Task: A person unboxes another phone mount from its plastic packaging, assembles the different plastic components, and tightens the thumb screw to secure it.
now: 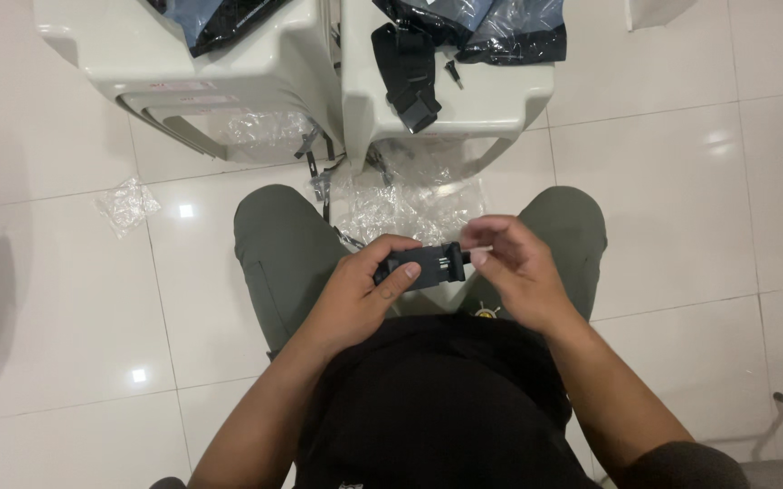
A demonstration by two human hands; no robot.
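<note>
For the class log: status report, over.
Left hand grips small black plastic clamp mount. Right hand pinches its end. Crumpled clear plastic wrap on floor beyond knees.

The left hand (360, 290) grips a small black clamp (423, 267) above the lap. The right hand (514, 263) pinches at the clamp's right end, fingers closed on a thin white piece, too small to tell. Far ahead stand two white stools (229, 72) with dark bags (500, 32) and a black strap (410, 77). Crumpled plastic wrap (124, 204) lies on the tiled floor (681, 199) at left.
</note>
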